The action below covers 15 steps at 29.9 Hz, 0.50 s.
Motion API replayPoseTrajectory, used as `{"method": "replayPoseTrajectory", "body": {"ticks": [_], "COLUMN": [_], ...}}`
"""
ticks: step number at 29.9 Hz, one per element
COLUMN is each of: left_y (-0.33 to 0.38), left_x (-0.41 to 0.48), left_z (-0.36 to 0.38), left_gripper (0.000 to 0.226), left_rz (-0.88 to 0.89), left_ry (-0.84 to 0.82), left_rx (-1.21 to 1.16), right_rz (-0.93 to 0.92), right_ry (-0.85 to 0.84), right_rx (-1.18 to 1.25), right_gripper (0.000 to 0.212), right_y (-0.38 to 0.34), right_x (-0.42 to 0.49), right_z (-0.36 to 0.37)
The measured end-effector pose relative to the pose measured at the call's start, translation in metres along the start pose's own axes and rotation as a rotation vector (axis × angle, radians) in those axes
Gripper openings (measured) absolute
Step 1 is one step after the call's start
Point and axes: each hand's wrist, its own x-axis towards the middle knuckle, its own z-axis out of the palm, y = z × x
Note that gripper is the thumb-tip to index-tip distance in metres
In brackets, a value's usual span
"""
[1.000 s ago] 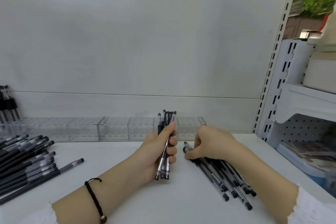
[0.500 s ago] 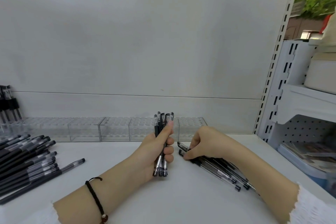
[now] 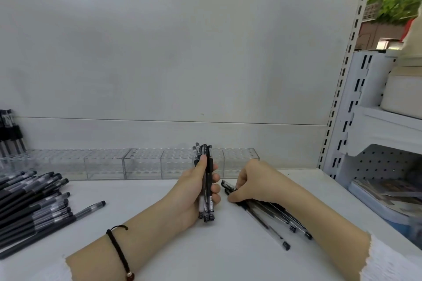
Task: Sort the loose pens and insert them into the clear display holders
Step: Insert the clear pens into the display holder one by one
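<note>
At the far left a few standing pens [image 3: 9, 132] rise from the end of the clear display holders [image 3: 141, 163], a row of see-through boxes running along the foot of the white back panel [image 3: 182, 52]. In front of them, a pile of loose pens [image 3: 29, 203] lies on the table [image 3: 205, 258], caps pointing up and right, with a single pen [image 3: 90, 209] just apart at its right edge. A stretch of bare table separates this pile from the left hand [image 3: 194, 191], whose wrist carries a dark braided bracelet [image 3: 118, 251]. Its grip is closed around a bundle of pens [image 3: 206, 180] held nearly upright, tops overlapping the holders behind and lower ends just above the table. Just beside it, the right hand [image 3: 249, 180] rests curled on the table, its grip narrow, thumb and fingers closed over the cap ends of a fan of pens [image 3: 274, 217] that runs back under the forearm toward the near right. The right forearm covers much of that fan. The table ends at a slotted upright [image 3: 342, 98]. Beyond it stands a white side shelf [image 3: 388, 121], with a blue tray of papers [image 3: 376, 198] lower down. Open table lies between the hands and the near edge, and between the two arms.
</note>
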Motion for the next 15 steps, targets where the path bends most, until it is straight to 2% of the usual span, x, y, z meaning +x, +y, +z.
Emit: {"method": "replayPoseTrajectory", "body": {"ticks": [2, 6, 11, 15], "left_y": [0.0, 0.001, -0.001, -0.003], "left_x": [0.0, 0.001, -0.002, -0.005], "left_z": [0.001, 0.0, 0.001, 0.003], "left_gripper": [0.034, 0.026, 0.016, 0.03], "left_rz": [-0.006, 0.003, -0.033, -0.051], "left_ry": [0.003, 0.011, -0.051, -0.159], "left_rx": [-0.012, -0.021, -0.018, 0.077], "right_rz": [0.009, 0.032, -0.068, -0.098], "right_ry": [-0.032, -0.033, -0.087, -0.071], "right_rx": [0.105, 0.514, 0.997, 1.125], "right_gripper": [0.021, 0.021, 0.019, 0.014], "right_y": [-0.002, 0.0, -0.003, -0.006], "right_x": [-0.002, -0.004, -0.004, 0.0], "right_z": [-0.005, -0.022, -0.023, -0.018]}}
